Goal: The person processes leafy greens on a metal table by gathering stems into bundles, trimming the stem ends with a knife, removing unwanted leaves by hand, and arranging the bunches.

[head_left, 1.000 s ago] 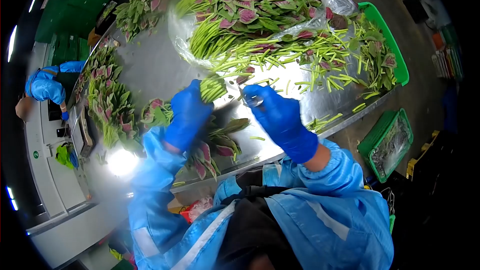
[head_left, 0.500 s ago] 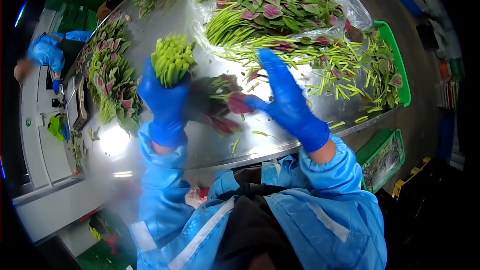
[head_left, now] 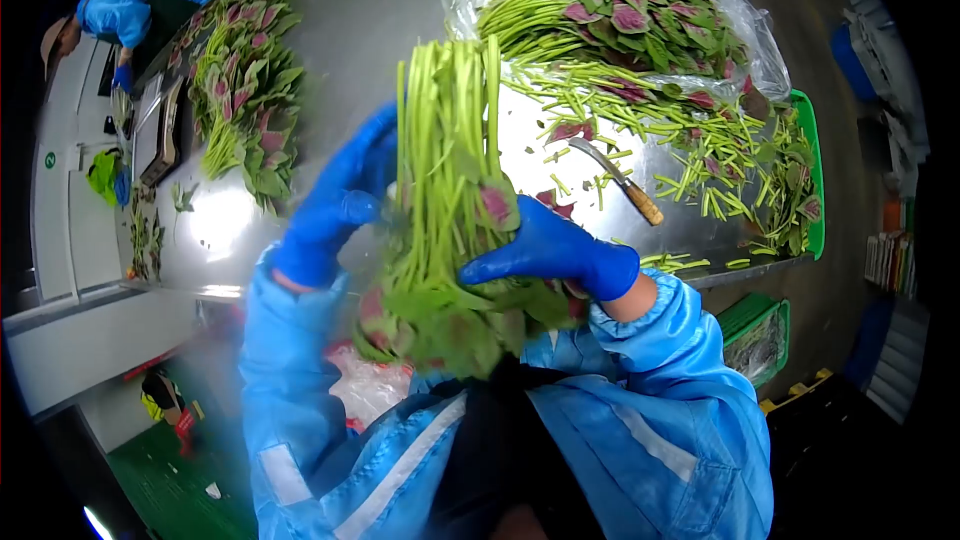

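Upright before my chest is a bunch of red-and-green amaranth (head_left: 445,140), cut stems at the top and leaves hanging down. My right hand (head_left: 565,250), in a blue glove, is shut around its leafy lower part, with the thumb across the front. My left hand (head_left: 340,205), also gloved, is cupped open beside the stems, thumb apart from the fingers; its fingertips pass behind the bunch, so contact there is hidden. A small curved knife (head_left: 640,202) with a wooden handle lies on the metal table (head_left: 350,50), right of the bunch.
A large amaranth pile (head_left: 620,10) rests on clear plastic at the back. Cut stem pieces (head_left: 700,160) scatter towards a green crate (head_left: 815,190) at right. More amaranth (head_left: 245,80) lies at left. A co-worker (head_left: 115,15) is at far left. Below the table edge stands another green crate (head_left: 775,340).
The bunch has swung from stem ends facing me in my left hand to upright between both hands. My right hand has closed on its leaves, and the knife has come into view.
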The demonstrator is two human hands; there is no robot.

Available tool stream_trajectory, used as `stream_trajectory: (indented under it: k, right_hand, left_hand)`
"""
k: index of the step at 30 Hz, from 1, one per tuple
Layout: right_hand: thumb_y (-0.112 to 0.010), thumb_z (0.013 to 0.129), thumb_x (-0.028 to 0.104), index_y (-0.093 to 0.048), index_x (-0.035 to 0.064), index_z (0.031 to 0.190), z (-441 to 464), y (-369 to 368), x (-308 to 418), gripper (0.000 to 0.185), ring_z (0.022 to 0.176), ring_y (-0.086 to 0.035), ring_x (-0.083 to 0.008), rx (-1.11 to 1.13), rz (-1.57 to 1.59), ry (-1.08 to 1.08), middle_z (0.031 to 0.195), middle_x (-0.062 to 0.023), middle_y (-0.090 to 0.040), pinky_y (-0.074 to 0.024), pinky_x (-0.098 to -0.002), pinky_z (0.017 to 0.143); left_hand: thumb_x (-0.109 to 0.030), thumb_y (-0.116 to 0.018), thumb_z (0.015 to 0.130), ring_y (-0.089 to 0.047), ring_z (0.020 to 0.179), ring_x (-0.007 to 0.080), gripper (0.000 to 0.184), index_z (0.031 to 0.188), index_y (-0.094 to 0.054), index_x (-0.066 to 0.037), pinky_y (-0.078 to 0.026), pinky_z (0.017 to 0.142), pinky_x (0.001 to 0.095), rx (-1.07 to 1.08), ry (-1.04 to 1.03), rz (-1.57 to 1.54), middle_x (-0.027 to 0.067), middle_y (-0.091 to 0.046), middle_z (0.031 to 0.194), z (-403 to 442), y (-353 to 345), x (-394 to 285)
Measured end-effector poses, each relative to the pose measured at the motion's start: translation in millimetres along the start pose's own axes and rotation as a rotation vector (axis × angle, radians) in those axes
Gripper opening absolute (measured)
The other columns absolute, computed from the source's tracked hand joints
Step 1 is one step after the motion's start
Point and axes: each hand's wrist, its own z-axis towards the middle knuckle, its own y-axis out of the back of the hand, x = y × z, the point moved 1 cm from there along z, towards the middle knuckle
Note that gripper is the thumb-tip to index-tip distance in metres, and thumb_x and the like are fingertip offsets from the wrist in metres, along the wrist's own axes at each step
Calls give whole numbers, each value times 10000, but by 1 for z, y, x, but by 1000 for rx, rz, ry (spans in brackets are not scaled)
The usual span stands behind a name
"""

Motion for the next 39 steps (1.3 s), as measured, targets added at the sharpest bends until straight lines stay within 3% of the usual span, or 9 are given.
stream_trajectory:
  k: [4,7,14,15,18,23,31,35,39]
  right_hand:
    - [-623,861,249,-470,7,1280,5,6,-79,507,1059,-534,-155,-21,370,-213,1182,-79,-572,-425,-302,922]
    - [-566,906,265,-512,-4,1231,-4,-11,-131,425,1007,-549,-138,-309,600,-168,1146,-70,-588,-448,-286,872]
    - [-624,851,146,-536,-4,1192,-20,-49,-62,383,909,-598,-154,-655,-201,155,1072,-86,-622,-490,-282,783]
    - [-649,821,101,-536,-8,1185,-17,-58,-56,396,890,-608,-155,-708,183,191,1046,-85,-631,-494,-282,776]
    - [-656,802,49,-534,-17,1178,-13,-40,-134,401,871,-616,-159,-629,370,-354,1035,-86,-636,-496,-284,783]
    - [-652,833,130,-505,-24,1176,-15,-60,-97,404,913,-597,-175,-749,379,21,1069,-126,-606,-504,-280,740]
    - [-501,924,244,-572,5,1118,-15,-11,-156,315,871,-588,-143,-485,305,-361,1023,-82,-620,-484,-287,755]
    - [-451,947,338,-507,14,1225,-30,6,-132,431,952,-582,-156,-407,694,-278,1110,-81,-595,-482,-289,819]
    - [-503,929,329,-508,10,1223,-17,-1,-133,434,947,-586,-140,-369,788,-251,1118,-68,-599,-472,-280,840]
  left_hand:
    - [-313,-420,960,-410,1243,222,534,1383,-322,-2,-318,1058,334,-241,592,-778,119,-412,1369,-70,-5,95]
    - [-213,-503,928,-498,1156,227,456,1321,-404,-6,-394,1002,339,-99,149,-112,137,-510,1258,-105,-3,181]
    - [30,-577,807,-589,1013,211,494,1281,-437,29,-503,847,320,-543,197,-371,134,-563,1179,-80,-50,108]
    - [45,-616,765,-602,980,208,536,1273,-445,34,-510,823,308,-679,112,-168,134,-580,1145,-78,-53,123]
    - [12,-603,793,-609,955,210,516,1279,-430,33,-516,820,315,-701,389,-327,134,-593,1113,-90,-50,158]
    - [-53,-540,855,-616,924,203,367,1208,-493,36,-511,802,303,-640,234,-442,130,-608,1066,-107,-55,198]
    - [-162,-434,953,-542,1065,222,297,1222,-448,-39,-460,916,345,-167,248,-257,146,-522,1167,-89,-36,158]
    - [-227,-469,929,-569,1021,234,381,1228,-450,8,-463,913,372,-380,720,-894,147,-570,1088,-77,-22,123]
    - [-207,-494,909,-589,988,240,390,1223,-471,22,-484,885,360,-438,624,-877,147,-589,1087,-79,-30,129]
